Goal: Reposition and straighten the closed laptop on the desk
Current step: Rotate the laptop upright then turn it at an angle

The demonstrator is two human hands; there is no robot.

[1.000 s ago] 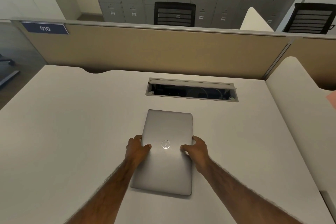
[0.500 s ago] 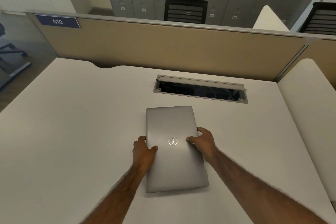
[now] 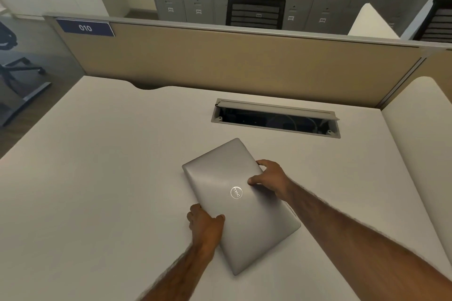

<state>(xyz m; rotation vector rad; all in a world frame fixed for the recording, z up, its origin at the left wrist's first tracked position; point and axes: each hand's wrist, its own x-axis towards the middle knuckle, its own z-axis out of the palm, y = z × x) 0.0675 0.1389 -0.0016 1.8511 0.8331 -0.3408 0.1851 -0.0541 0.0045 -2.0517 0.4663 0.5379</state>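
A closed silver laptop (image 3: pixel 227 178) with a round logo lies flat on the white desk (image 3: pixel 110 178), skewed so its far end points up and to the left. My left hand (image 3: pixel 205 226) grips its left long edge, thumb on the lid. My right hand (image 3: pixel 270 178) grips the right long edge farther away, thumb pressed near the logo. Both forearms reach in from the bottom of the view.
An open cable tray slot (image 3: pixel 275 118) is cut into the desk just beyond the laptop. A beige partition (image 3: pixel 220 61) with a blue "010" sign (image 3: pixel 85 28) closes the far edge. A second desk (image 3: pixel 423 142) adjoins on the right. Black chairs and grey lockers stand behind.
The laptop has turned counterclockwise from lying straight to a clear diagonal. My left hand has drawn back toward me and my right hand has pushed away, both still on the edges.
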